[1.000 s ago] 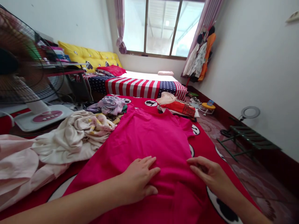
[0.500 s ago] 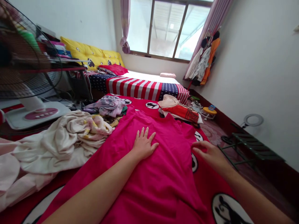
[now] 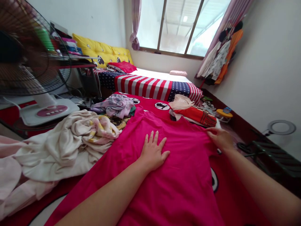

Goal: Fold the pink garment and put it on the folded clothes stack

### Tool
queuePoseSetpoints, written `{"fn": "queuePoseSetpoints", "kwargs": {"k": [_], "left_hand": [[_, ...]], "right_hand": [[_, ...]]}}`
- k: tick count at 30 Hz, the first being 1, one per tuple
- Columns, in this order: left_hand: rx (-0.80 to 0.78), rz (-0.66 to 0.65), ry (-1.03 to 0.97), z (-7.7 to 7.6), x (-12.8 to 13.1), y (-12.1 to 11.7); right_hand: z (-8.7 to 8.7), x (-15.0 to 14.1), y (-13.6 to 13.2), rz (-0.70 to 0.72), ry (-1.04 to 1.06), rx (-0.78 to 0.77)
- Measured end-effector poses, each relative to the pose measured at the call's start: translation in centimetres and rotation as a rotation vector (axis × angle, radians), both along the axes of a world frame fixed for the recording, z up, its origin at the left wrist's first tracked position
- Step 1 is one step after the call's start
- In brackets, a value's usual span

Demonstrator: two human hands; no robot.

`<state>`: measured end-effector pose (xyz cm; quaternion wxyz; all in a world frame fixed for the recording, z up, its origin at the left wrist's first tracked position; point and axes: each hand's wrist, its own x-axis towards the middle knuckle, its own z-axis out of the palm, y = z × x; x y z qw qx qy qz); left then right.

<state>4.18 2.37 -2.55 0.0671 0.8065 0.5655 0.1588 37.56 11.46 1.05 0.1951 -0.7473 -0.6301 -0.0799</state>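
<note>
A magenta T-shirt (image 3: 183, 185) lies spread flat on a red blanket with a cartoon mouse print (image 3: 231, 188), its collar toward the far end. My left hand (image 3: 154, 152) rests palm down on the shirt's chest, fingers spread, holding nothing. At the shirt's right sleeve, my right hand (image 3: 219, 138) grips the cloth edge between its fingers. Beside the shirt on the left lies a crumpled cream cloth (image 3: 77, 141).
A lilac garment (image 3: 115, 106) and a folded orange-red garment (image 3: 195, 115) lie beyond the shirt. A pedestal fan (image 3: 30, 62) stands at left. A bed with a stars-and-stripes cover (image 3: 150, 84) is ahead. A green folding rack (image 3: 275, 153) stands on the right floor.
Both hands have moved up the shirt toward the collar. My right hand has shifted outward and now grips the sleeve edge. The view has tilted slightly.
</note>
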Motion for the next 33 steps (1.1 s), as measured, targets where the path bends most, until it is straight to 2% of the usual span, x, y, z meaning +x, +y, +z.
{"fn": "queuePoseSetpoints", "kwargs": {"k": [2,4,6,7,9,10,12,13,17,21,24,30,33], "left_hand": [[-0.006,0.000,-0.013,0.0,0.0,0.0],[-0.011,-0.003,-0.026,0.0,0.0,0.0],[-0.010,-0.006,-0.039,-0.1,0.0,0.0],[-0.008,-0.006,-0.044,-0.1,0.0,0.0],[-0.004,-0.005,-0.051,-0.1,0.0,0.0],[-0.005,-0.004,-0.053,-0.2,0.1,0.0],[-0.011,0.000,-0.055,-0.2,0.1,0.0],[-0.014,0.003,-0.057,-0.2,0.1,0.0],[-0.022,-0.001,-0.064,-0.1,0.1,0.0],[-0.029,-0.004,-0.075,0.1,0.1,0.0],[-0.032,-0.003,-0.090,0.1,0.1,-0.1],[-0.059,-0.012,-0.123,0.0,0.1,-0.1],[-0.080,-0.016,-0.140,0.1,0.1,-0.1]], "right_hand": [[0.0,0.9,-0.2,-0.078,-0.025,-0.038],[0.0,0.9,-0.2,-0.099,-0.091,-0.108],[0.1,-0.6,-0.1,-0.099,-0.189,-0.105],[0.2,-1.9,-0.1,-0.071,-0.229,-0.048],[0.5,-5.6,0.0,0.085,-0.253,0.087],[0.7,-7.7,0.1,0.221,-0.224,0.130],[0.9,-12.0,0.4,0.476,-0.115,0.094],[0.9,-14.0,0.8,0.515,-0.064,0.053],[0.5,-19.4,3.9,0.384,0.065,-0.063],[0.4,-21.7,7.9,0.315,0.093,-0.126],[0.3,-22.6,10.0,0.305,0.094,-0.185],[0.0,-23.9,11.0,0.196,0.111,-0.141],[0.1,-25.4,11.0,0.196,0.138,-0.116]]}}
